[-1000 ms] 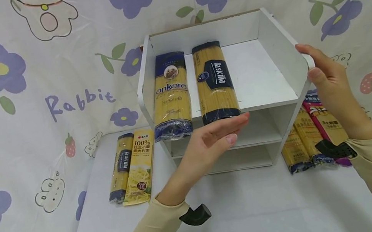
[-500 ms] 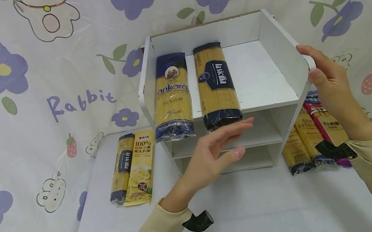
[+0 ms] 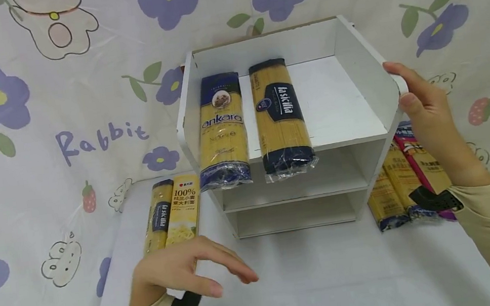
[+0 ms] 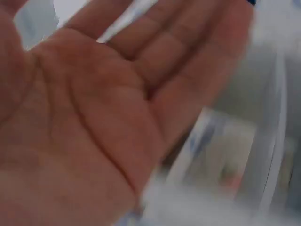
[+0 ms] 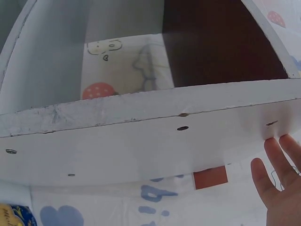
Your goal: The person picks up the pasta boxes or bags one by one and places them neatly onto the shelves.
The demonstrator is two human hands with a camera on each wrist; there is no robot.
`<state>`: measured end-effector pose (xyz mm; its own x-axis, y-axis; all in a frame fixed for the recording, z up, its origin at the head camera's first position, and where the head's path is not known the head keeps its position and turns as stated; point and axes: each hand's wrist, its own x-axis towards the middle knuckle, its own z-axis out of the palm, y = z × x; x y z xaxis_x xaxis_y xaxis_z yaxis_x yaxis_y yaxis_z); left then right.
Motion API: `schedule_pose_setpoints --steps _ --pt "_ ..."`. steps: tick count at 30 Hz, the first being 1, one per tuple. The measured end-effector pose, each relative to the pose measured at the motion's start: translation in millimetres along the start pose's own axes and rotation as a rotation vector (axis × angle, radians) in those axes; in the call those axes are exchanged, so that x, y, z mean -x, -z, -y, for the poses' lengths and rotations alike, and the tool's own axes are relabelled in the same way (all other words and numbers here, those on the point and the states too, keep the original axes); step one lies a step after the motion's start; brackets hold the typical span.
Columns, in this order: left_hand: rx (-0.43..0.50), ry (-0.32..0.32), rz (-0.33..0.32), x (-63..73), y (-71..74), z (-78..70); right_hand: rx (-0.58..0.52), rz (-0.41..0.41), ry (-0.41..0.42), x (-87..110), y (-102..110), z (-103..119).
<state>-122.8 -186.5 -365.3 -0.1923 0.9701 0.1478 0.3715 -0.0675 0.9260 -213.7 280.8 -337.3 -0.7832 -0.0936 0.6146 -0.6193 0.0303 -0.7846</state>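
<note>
My left hand hovers over the front left of the table with nothing in it, its fingers loosely bent. In the left wrist view the bare palm shows, blurred. My right hand grips the front top corner of the right side panel of a white shelf, index finger over the edge and thumb at the front. In the right wrist view its other fingers touch the panel's outer face. On the top shelf lie an ankara spaghetti pack at the left and a la sicilia spaghetti pack beside it, both overhanging the front.
Left of the shelf, another la sicilia pack and a yellow pasta pack lie on the white table, partly behind my left hand. Several more pasta packs lie at the right. A flower-patterned cloth hangs behind.
My left hand has left the front end of the la sicilia pack on the shelf and moved down and left. The right hand keeps its place on the shelf.
</note>
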Motion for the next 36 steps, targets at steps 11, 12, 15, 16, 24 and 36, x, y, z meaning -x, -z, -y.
schedule_pose_setpoints --steps 11,12,15,16,24,36 --pt "-0.147 0.352 -1.006 168.7 19.9 86.1 0.068 -0.015 -0.007 1.0 -4 1" --pt "-0.15 0.402 -1.042 178.4 18.6 97.3 0.069 -0.015 -0.004 0.9 -4 0" --pt "-0.123 0.485 -1.113 202.5 13.9 132.1 0.059 -0.014 0.012 0.4 -4 0" --pt "-0.126 0.516 -1.125 207.8 12.3 141.7 0.037 -0.011 0.023 0.2 -4 0" --pt "-0.176 0.903 -1.059 230.2 8.9 183.4 0.028 -0.006 0.023 0.5 -4 -2" --pt "-0.293 1.077 -0.825 222.9 27.7 194.1 0.03 -0.007 0.021 -0.2 -3 -1"
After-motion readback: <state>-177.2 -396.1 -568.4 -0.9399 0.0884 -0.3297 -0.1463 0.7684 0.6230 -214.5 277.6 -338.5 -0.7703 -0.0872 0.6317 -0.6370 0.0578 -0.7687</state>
